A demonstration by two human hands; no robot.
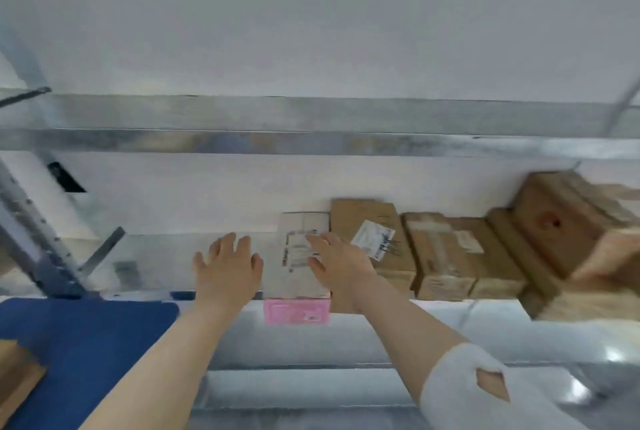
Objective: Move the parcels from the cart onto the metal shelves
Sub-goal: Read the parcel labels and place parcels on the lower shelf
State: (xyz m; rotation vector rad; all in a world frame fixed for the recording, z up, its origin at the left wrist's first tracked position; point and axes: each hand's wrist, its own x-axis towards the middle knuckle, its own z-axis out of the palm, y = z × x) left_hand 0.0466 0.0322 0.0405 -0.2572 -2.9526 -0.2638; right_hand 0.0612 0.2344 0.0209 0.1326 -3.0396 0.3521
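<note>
A pale parcel [294, 256] with a printed label lies flat on the metal shelf [152, 256], its pink end [296, 312] sticking out over the front edge. My right hand [341, 265] rests on top of it with straight fingers. Just left of the parcel, my left hand [227, 265] hovers flat above the bare shelf with spread fingers and holds nothing. To the right of the pale parcel stand several brown cardboard parcels [372, 239] in a row along the shelf.
A blue cart surface [86, 353] sits at the lower left with a brown parcel [17, 374] at its edge. An upper shelf beam [311, 128] runs across above. A slanted shelf upright [31, 221] stands at the left. The image is blurred.
</note>
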